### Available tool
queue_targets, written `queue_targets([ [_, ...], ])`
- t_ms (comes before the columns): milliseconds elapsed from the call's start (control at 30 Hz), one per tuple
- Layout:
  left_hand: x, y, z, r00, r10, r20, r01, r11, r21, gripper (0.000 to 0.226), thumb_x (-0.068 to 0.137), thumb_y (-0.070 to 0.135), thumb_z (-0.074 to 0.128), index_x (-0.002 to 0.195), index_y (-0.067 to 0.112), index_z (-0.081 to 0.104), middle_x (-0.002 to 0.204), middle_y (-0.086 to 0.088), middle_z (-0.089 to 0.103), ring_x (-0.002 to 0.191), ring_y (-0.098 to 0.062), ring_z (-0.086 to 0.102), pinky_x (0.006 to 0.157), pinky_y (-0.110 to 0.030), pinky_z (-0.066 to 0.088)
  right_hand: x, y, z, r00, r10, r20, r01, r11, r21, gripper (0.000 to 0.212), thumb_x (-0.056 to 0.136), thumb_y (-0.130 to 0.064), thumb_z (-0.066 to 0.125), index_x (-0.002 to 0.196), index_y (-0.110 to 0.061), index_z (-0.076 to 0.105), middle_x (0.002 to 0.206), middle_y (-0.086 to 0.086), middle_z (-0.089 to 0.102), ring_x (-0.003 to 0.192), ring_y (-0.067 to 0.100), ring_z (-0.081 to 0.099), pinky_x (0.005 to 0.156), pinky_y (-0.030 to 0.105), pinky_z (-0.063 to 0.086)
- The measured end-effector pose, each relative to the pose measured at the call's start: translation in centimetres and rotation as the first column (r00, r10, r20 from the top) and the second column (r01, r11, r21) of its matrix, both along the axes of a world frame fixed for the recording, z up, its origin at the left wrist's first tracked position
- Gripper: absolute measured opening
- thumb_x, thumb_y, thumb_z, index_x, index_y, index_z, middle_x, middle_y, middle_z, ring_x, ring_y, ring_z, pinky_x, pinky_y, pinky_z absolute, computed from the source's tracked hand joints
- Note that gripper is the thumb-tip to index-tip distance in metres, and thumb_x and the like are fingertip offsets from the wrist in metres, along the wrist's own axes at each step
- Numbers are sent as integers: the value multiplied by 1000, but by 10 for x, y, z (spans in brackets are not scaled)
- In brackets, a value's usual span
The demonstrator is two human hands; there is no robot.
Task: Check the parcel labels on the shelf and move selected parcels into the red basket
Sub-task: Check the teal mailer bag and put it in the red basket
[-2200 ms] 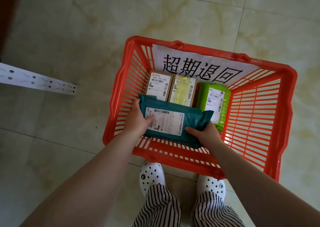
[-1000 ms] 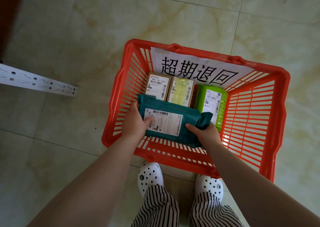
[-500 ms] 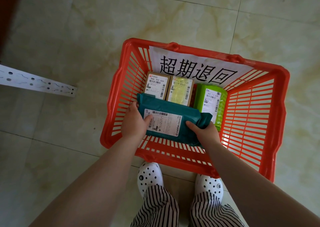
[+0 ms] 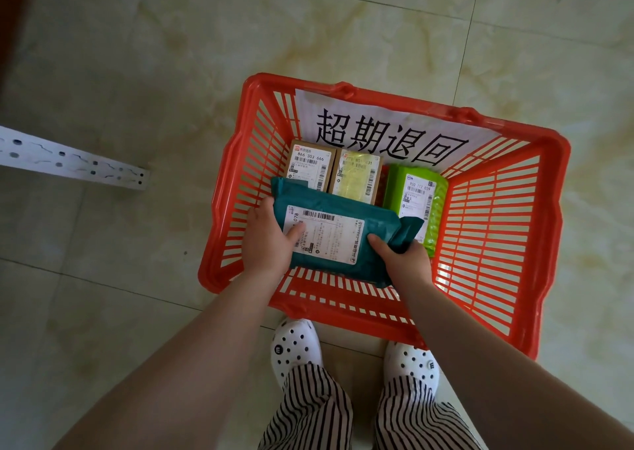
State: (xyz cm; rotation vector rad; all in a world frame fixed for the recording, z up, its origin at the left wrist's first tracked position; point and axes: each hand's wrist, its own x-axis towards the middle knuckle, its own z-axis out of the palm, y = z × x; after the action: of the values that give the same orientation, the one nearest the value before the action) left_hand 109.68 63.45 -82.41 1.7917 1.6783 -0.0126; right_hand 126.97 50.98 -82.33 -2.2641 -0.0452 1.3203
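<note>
I see both hands gripping the teal parcel [image 4: 343, 240] inside the red basket [image 4: 535, 209]: left hand [image 4: 266, 243] curled round its left end, thumb on the label; right hand [image 4: 404, 260] clasping its right end. Behind it stand two brown boxes [image 4: 310, 168] and a green parcel [image 4: 415, 195].

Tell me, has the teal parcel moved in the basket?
Yes, slightly: the teal parcel has edged toward the brown box at the red basket's far wall.
</note>
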Motion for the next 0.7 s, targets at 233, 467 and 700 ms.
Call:
queue_targets([
  [233, 38, 7, 31, 977, -190, 102, 173, 973, 151, 61, 84, 41, 70, 136, 19, 48, 124, -2, 56, 113, -20, 55, 91, -41, 51, 24, -21, 34, 870, -366, -332, 385, 923, -7, 53, 81, -46, 74, 122, -20, 52, 106, 0, 67, 92, 20, 66, 76, 35, 56],
  [467, 123, 5, 42, 933, -359, 20, 347, 912, 218, 82, 73, 46, 78, 142, 22, 40, 150, 0, 42, 143, -25, 30, 118, -54, 17, 49, -45, 42, 642, -661, -387, 679, 725, -113, 60, 71, -47, 83, 116, -16, 61, 106, 8, 75, 91, 32, 75, 85, 47, 59],
  [700, 162, -60, 49, 862, 474, 178, -457, 880, -131, 108, 67, 47, 83, 150, 24, 17, 157, -17, 9, 141, -35, 23, 111, -46, 39, 52, -66, 47, 577, -723, -380, 720, 670, -183, 57, 74, -42, 82, 118, -13, 60, 106, 11, 74, 94, 34, 72, 87, 50, 58],
])
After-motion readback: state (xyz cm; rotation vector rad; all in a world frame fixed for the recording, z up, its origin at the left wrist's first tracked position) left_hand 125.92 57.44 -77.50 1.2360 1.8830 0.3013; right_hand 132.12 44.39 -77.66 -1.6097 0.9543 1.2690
